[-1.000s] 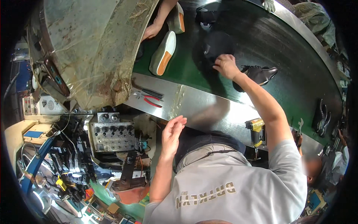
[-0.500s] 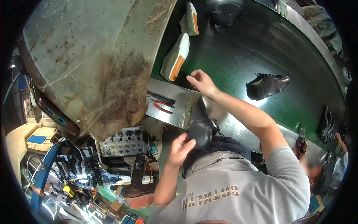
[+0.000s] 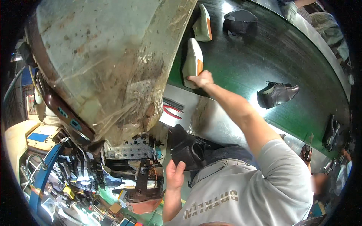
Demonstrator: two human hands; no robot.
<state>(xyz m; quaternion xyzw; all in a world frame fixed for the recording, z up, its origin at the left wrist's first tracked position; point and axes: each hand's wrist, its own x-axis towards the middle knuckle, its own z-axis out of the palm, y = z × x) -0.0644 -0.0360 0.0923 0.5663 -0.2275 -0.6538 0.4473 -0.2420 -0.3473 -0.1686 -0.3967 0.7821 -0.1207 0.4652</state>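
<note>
My left hand is closed on the rear of a black shoe, thumb on top. The shoe is held over my lap, near the metal edge of the bench, its opening facing up and to the right. My right arm reaches across the bench, and my right hand grips the near, orange end of a pale shoe with a white and orange bottom. That shoe lies on its side on the dark green surface. Beyond it lies a similar pale shoe.
Red-handled pliers lie on the metal ledge. A dark laced shoe stands on the right and a black rounded object at the back. A large machine cover fills the left. Another person's gloved hand shows top right.
My right hand has moved onto the pale shoe and closed on its near end. My left hand has shifted down and now holds the black shoe, which has swung leftward.
</note>
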